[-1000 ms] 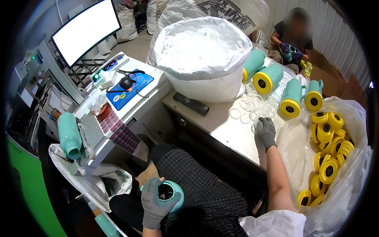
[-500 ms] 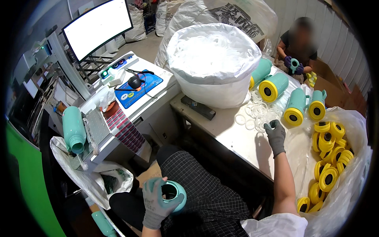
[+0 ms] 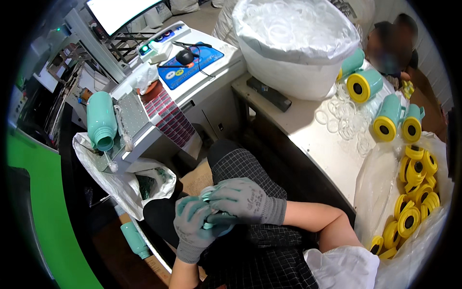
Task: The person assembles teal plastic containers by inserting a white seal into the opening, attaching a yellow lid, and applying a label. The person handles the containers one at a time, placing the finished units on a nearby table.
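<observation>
Over my lap I hold a teal bottle (image 3: 223, 231), its mouth mostly hidden by my grey gloves. My left hand (image 3: 193, 225) is wrapped round its near left side. Across the top lies my right hand (image 3: 244, 200), its fingers closed over the neck. Ridged teal edges show between the fingers. Whether a ring is under my right hand, I cannot tell. Loose clear rings (image 3: 340, 111) lie on the white table at the right, beside a large white sack (image 3: 293, 62) full of such rings.
Several teal bottles with yellow ends (image 3: 365, 85) lie on the table. A clear bag of yellow lids (image 3: 409, 219) stands at the right. An uncapped teal bottle (image 3: 101, 120) lies on the left bench, near a mouse (image 3: 185, 57). Another person sits at the far right.
My right hand has left the rings on the table and come down to the bottle at my lap. It now covers the bottle's mouth. The view has tilted downward.
</observation>
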The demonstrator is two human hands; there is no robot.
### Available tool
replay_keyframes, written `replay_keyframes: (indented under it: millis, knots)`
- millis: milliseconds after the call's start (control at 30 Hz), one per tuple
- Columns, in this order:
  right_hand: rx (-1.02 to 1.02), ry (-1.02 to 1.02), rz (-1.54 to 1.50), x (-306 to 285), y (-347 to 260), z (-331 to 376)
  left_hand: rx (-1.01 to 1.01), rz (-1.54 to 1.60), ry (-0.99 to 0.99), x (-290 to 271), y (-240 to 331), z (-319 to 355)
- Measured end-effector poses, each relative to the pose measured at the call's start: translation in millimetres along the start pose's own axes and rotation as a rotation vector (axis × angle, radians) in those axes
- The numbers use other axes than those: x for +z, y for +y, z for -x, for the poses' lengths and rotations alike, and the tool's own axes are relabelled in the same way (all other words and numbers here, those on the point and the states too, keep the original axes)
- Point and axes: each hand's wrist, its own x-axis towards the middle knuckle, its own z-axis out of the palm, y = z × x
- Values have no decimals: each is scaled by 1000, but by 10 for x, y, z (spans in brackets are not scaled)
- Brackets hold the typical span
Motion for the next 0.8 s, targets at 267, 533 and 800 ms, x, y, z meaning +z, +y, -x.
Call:
replay_keyframes:
  millis: [267, 533, 800]
  knots:
    - [142, -359, -31, 0, -246, 99, -43, -23, -189, -125, -133, 89]
    - [164, -69, 4, 238, -296, 190, 59, -305, -305, -342, 15, -170]
    - [54, -176, 93, 378, -305, 87, 21, -469, -546, -526, 73, -556]
